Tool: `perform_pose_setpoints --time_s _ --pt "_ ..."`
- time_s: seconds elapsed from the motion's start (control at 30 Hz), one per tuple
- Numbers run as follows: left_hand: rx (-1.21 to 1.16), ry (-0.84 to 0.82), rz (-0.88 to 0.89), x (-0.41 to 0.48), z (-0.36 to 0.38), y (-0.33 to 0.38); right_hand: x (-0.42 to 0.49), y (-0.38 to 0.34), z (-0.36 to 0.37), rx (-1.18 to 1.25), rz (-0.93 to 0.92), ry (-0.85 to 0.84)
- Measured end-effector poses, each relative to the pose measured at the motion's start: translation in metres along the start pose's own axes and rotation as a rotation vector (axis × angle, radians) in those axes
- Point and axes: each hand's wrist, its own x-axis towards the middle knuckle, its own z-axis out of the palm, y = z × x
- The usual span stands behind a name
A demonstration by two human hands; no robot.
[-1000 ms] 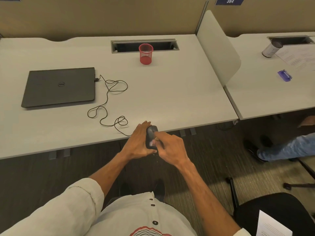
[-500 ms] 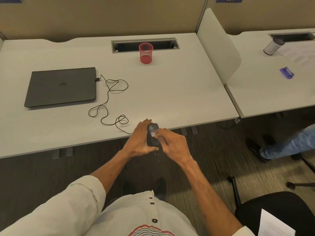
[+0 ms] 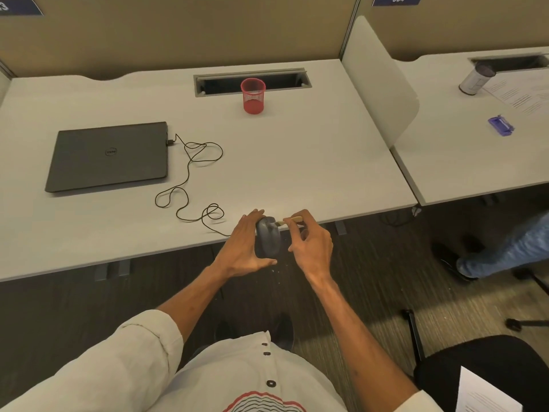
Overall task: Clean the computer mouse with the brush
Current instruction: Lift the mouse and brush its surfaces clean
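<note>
A dark grey computer mouse [image 3: 269,237] is held off the desk's front edge, gripped from its left side by my left hand [image 3: 245,246]. Its thin black cable [image 3: 187,173] loops across the desk to the closed laptop [image 3: 108,156]. My right hand [image 3: 312,243] pinches a small brush with a pale wooden handle [image 3: 289,220]. The brush tip touches the mouse's far end.
A red mesh pen cup [image 3: 253,96] stands at the back of the white desk [image 3: 297,162], in front of a cable slot [image 3: 252,81]. A divider panel [image 3: 377,84] separates the neighbouring desk. Another person's leg [image 3: 505,254] and a chair [image 3: 490,373] are at right.
My right hand has drawn back to the right off the mouse's top, and the brush now shows, its tip at the mouse's far end. My left hand keeps its grip.
</note>
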Motion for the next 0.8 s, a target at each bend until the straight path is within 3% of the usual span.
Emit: perform_pose_setpoints --time_s 0.63,0.8 --pt "0.004 0.033 0.005 0.0019 -0.0007 -0.0008 0.0032 0.0011 0.0024 -0.039 0.069 0.054" --pt "-0.007 0.038 0.005 0.0041 -0.0043 -0.0025 0.0026 0.0087 -0.0009 -0.092 0.088 -0.016"
